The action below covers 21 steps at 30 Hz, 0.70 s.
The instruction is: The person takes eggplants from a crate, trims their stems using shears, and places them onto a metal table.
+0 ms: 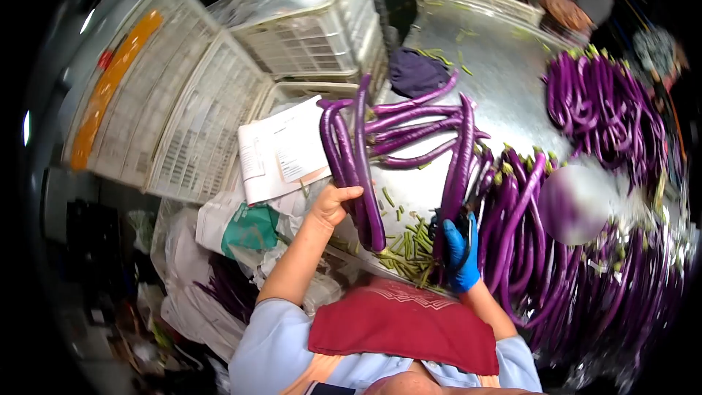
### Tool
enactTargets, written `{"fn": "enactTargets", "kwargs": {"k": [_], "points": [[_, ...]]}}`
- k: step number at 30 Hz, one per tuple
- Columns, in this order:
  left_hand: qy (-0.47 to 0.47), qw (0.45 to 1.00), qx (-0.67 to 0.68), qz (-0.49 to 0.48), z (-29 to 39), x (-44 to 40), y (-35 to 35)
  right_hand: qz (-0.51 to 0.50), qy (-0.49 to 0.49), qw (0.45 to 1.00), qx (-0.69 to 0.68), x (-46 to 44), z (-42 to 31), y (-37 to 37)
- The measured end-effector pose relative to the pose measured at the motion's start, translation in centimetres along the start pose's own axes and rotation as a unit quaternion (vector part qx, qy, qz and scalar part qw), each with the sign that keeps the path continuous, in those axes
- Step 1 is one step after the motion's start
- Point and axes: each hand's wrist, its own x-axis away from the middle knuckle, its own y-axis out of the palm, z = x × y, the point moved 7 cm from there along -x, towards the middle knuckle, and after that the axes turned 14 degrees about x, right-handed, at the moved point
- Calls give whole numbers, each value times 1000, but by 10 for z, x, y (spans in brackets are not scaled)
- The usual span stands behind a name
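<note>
My bare left hand is closed around a few long purple eggplants, which stand up above the metal table and reach down to a stem end near the trimmings. My right hand, in a blue glove, is closed at the lower end of more long eggplants. A dark thing shows beside its thumb; I cannot make out what it is. Between the two hands, loose eggplants lie crosswise on the table. Cut green stem pieces are scattered below them.
Piles of eggplants cover the right side, some in clear plastic. Stacked white crates and a tilted crate rise at the left. Printed papers and a dark cloth lie nearby. Other people stand at the far right.
</note>
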Motion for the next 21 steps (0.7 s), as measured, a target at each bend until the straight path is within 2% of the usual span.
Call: {"fn": "enactTargets", "kwargs": {"k": [2,5,8,9,10,14,18,20,21], "points": [[35,999,-11,26,19,12,2,14,9,999,45,2,-9,4],[115,993,-1,31,64,47,9,-19,59,997,39,-15,60,-23],[240,968,-1,76,119,114,11,-12,36,999,1,-15,47,0],[292,952,9,89,135,139,8,-82,63,995,2,-23,64,-1],[340,935,20,99,148,165,2,-69,55,996,-3,-25,69,2],[516,833,73,183,183,277,-47,-160,9,983,84,-14,52,56],[552,759,175,298,210,372,-132,-169,78,980,76,-6,65,91],[563,720,213,345,260,416,-171,-175,49,981,74,-2,70,107],[588,714,152,348,303,439,-192,-222,25,970,93,-2,65,119]]}}
